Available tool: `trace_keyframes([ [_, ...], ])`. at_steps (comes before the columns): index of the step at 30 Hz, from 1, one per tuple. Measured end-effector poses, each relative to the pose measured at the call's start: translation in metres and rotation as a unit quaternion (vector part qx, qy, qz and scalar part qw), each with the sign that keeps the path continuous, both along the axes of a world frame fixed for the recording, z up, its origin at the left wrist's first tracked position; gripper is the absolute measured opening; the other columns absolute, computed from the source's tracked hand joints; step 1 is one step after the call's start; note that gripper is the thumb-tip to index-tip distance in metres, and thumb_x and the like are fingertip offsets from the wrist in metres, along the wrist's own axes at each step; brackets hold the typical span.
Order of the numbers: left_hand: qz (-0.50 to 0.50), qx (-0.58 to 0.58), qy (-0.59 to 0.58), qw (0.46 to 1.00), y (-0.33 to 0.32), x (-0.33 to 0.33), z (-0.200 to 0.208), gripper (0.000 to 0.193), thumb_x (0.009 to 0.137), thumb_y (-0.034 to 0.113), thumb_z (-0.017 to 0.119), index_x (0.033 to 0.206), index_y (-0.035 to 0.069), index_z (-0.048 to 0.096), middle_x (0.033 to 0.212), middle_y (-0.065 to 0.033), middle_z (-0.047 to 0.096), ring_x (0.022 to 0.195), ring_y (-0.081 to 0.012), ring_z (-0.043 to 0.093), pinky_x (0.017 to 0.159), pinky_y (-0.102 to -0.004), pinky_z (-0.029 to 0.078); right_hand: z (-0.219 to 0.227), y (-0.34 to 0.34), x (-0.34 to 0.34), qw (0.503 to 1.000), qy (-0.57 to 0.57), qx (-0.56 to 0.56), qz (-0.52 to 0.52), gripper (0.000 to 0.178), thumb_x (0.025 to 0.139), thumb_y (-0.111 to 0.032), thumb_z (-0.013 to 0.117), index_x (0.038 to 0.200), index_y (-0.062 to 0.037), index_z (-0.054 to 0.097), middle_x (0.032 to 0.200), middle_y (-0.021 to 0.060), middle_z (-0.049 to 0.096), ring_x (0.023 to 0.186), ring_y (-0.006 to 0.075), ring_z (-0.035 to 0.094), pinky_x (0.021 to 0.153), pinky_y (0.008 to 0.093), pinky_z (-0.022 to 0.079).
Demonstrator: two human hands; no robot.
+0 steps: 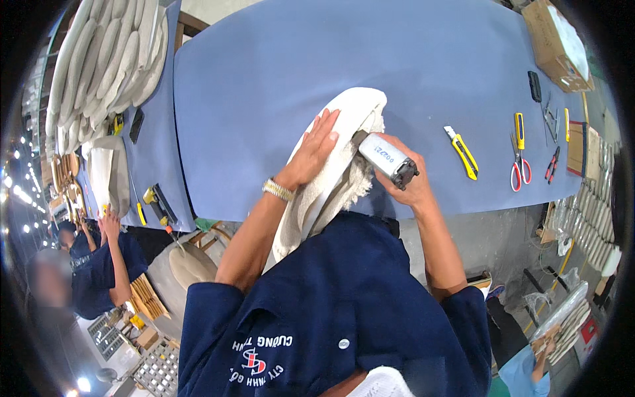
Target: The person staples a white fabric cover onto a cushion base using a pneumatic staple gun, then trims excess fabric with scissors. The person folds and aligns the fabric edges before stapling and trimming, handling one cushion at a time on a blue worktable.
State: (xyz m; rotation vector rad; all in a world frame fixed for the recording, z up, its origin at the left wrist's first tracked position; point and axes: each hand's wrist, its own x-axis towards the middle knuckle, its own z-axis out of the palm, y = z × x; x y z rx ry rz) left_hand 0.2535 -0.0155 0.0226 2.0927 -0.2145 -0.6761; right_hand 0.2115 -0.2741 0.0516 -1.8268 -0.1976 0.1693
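A curved upholstered pad [360,102] in off-white cloth lies at the near edge of a blue-covered table, its lower end against my body. Its cloth edge is frayed along the right side. My left hand [313,156] presses flat on top of the pad, fingers stretched out and a metal-band watch on the wrist. In my right hand [411,188] is a staple gun [386,157] with a pale grey body, its nose against the pad's inner right edge. My right fingers are partly hidden behind the tool.
Right of the pad lie a yellow utility knife [463,153], red-handled scissors [520,171] and red-and-black pliers [551,165]. A cardboard box [552,49] stands at the far right corner. Pads are piled [109,59] at left, where a co-worker's hand [110,225] touches another pad.
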Motion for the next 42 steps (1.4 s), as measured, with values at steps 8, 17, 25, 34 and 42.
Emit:
trace_keyframes([
  [8, -0.005, 0.179, -0.147, 0.973, -0.034, -0.032, 0.035, 0.085, 0.094, 0.023, 0.062, 0.159, -0.009, 0.019, 0.162, -0.0336, 0.029, 0.152, -0.0492, 0.027, 0.126, -0.0495, 0.025, -0.004, 0.003, -0.007, 1.0, -0.016, -0.003, -0.023, 0.06, 0.074, -0.007, 0.079, 0.132, -0.0049, 0.066, 0.128, 0.0174, 0.071, 0.118, 0.034, 0.069, 0.101, 0.0382, 0.054],
  [17, 0.002, 0.197, -0.135, 0.971, -0.035, -0.036, 0.038, 0.084, 0.093, 0.022, 0.065, 0.16, -0.005, 0.021, 0.163, -0.0297, 0.031, 0.15, -0.0486, 0.031, 0.122, -0.0494, 0.032, 0.0, 0.0, -0.013, 1.0, -0.025, -0.013, 0.013, 0.058, 0.075, -0.008, 0.077, 0.133, -0.0044, 0.067, 0.128, 0.0183, 0.071, 0.117, 0.0345, 0.07, 0.1, 0.0384, 0.055],
  [25, 0.004, 0.206, -0.138, 0.969, -0.04, -0.03, 0.043, 0.089, 0.088, 0.014, 0.07, 0.16, -0.004, 0.021, 0.162, -0.0295, 0.033, 0.149, -0.0476, 0.034, 0.118, -0.0521, 0.038, 0.004, 0.003, -0.004, 0.999, 0.013, -0.016, 0.024, 0.053, 0.078, -0.004, 0.074, 0.13, 0.0015, 0.066, 0.127, 0.0185, 0.071, 0.115, 0.0325, 0.071, 0.099, 0.0363, 0.055],
  [34, -0.004, 0.212, -0.141, 0.967, -0.038, -0.034, 0.045, 0.088, 0.086, 0.01, 0.069, 0.16, -0.004, 0.023, 0.16, -0.0299, 0.035, 0.148, -0.0485, 0.035, 0.118, -0.0498, 0.039, 0.002, 0.001, -0.014, 0.999, -0.026, -0.001, 0.041, 0.06, 0.076, -0.013, 0.078, 0.135, -0.0051, 0.066, 0.129, 0.0168, 0.071, 0.118, 0.0327, 0.07, 0.098, 0.0377, 0.055],
  [42, 0.011, 0.185, -0.171, 0.968, -0.035, -0.034, 0.034, 0.089, 0.084, 0.011, 0.068, 0.16, -0.003, 0.023, 0.163, -0.0285, 0.032, 0.148, -0.0497, 0.036, 0.109, -0.0641, 0.044, 0.006, 0.011, -0.014, 1.0, 0.006, 0.002, 0.008, 0.062, 0.074, -0.011, 0.077, 0.135, -0.0053, 0.066, 0.127, 0.0176, 0.072, 0.118, 0.0325, 0.07, 0.1, 0.0378, 0.054],
])
